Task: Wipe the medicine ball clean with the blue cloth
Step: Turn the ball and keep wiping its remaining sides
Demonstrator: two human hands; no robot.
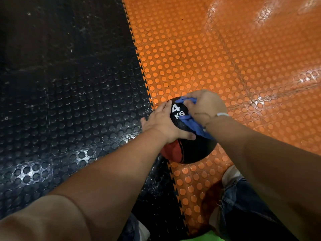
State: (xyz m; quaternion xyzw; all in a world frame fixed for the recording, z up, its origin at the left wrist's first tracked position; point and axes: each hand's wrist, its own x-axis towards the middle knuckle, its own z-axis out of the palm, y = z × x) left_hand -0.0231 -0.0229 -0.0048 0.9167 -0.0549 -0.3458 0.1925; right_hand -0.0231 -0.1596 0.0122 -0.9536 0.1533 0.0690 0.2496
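Observation:
A black and red medicine ball (194,150) marked "4 KG" sits on the floor where the black and orange mats meet. My left hand (163,122) lies flat on the ball's left side, fingers straight, thumb across its front. My right hand (205,106) grips a bunched blue cloth (191,121) and presses it against the ball's top right. Part of the cloth hangs out below my right wrist, and another bit shows above my fingers.
Studded black floor mat (69,101) fills the left, studded orange mat (225,58) the right, joined by a toothed seam. My knees in torn blue jeans (246,206) are at the lower right, close behind the ball.

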